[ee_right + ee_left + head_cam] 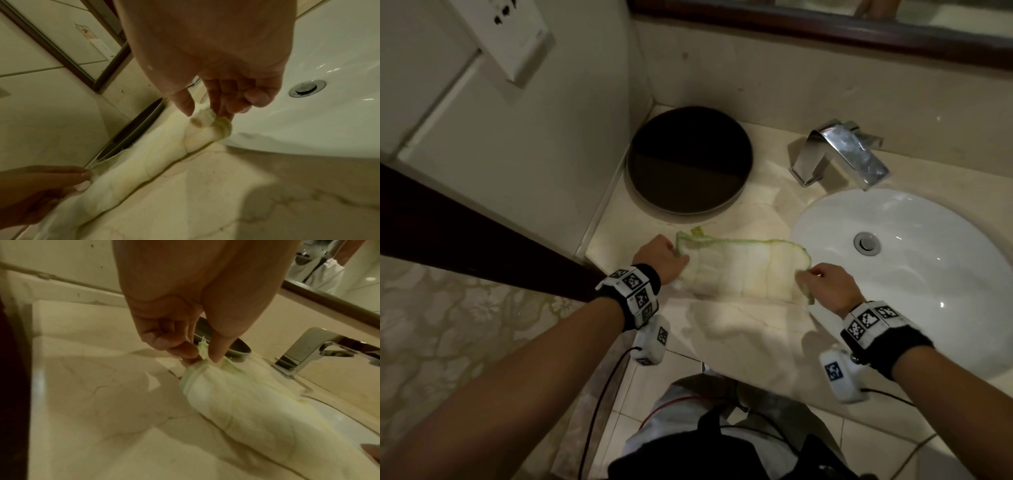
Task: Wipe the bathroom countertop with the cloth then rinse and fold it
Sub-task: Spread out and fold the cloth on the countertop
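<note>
The cloth [743, 272] lies on the countertop [753, 329] at frame centre, between my left hand [662, 258] and right hand [825, 286]. Round tray [688, 159] above it, sink [914, 274] right, faucet [840, 152] upper right.

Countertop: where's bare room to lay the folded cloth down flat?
Bare countertop lies between the cloth and the front edge, bordered right by the sink. A narrower strip runs between the round dark tray and the faucet. The back left corner is crowded by the tray.
</note>
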Motion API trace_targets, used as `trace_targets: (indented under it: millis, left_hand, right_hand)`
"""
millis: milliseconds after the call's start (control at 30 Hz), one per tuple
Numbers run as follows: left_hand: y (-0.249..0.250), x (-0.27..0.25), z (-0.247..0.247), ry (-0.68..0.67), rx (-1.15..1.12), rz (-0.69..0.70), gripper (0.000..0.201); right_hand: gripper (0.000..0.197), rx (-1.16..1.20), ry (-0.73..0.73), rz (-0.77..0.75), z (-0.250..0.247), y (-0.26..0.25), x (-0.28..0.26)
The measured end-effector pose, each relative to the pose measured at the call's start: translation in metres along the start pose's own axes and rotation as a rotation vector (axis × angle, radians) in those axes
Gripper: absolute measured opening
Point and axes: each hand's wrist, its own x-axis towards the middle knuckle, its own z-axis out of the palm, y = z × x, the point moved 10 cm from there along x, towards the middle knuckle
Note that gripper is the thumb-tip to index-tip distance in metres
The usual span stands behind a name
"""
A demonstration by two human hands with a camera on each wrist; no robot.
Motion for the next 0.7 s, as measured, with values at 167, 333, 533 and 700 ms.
trace_targets:
  millis: [167,333,533,700]
  left_hand:
    - [0.014,0.007,-0.016,0.103,-0.058,0.069,0.028]
    - [0.021,0.01,-0.024,0.145,-0.116,0.109,0.014]
    - [0.036,0.001,-0.033,0.295,-0.023,0.186,0.021]
    - [0.072,-0.036,0.009,0.269,0.258,0.548,0.028]
  right_hand:
    - [0.037,0.105,0.048,0.054,0.0,-0.005,0.015]
    - [0.014,0.114,0.2,0.032,-0.02,-0.013,0.019]
    - [0.018,0.075,0.293,-0.036,-0.031,-0.018,0.009]
    - [0.024,-0.225,0.405,-0.399,-0.017,-0.07,-0.022]
